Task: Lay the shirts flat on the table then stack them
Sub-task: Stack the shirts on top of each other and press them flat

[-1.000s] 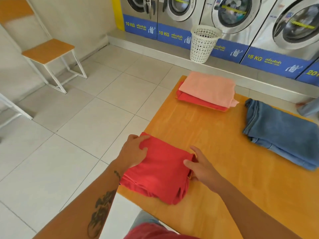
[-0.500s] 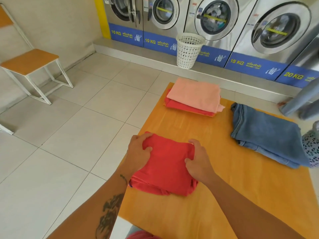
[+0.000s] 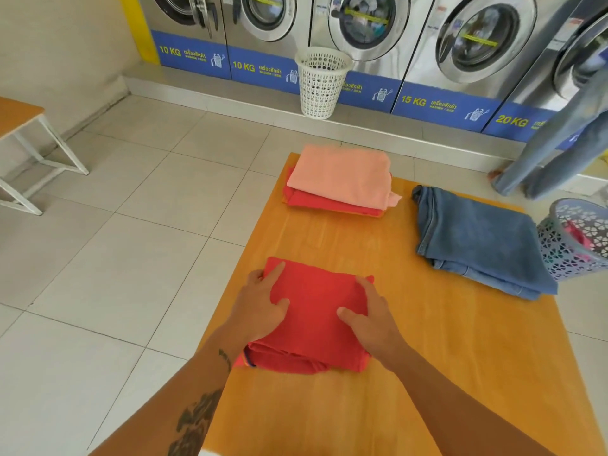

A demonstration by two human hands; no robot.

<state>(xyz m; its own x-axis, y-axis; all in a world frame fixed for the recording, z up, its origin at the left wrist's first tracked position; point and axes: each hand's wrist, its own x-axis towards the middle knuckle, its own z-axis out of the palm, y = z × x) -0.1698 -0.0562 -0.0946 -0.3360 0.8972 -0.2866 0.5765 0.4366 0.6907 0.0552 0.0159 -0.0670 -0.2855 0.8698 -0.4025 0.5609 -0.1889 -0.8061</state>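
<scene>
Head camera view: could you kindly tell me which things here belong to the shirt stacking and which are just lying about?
Part of the job: red shirt, left hand and right hand resting on it, stack of shirts, table.

Lying about: jeans, white basket, grey basket, bench, washing machines.

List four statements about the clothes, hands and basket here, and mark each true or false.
1. The left hand and the right hand both rest on the folded red shirt. True.
2. The pink shirt lies on a second red shirt at the far end of the table. True.
3. The folded jeans lie on the pink shirt. False: they lie apart on the table, to its right.
4. The white laundry basket stands on the table. False: it stands by the washing machines.
</scene>
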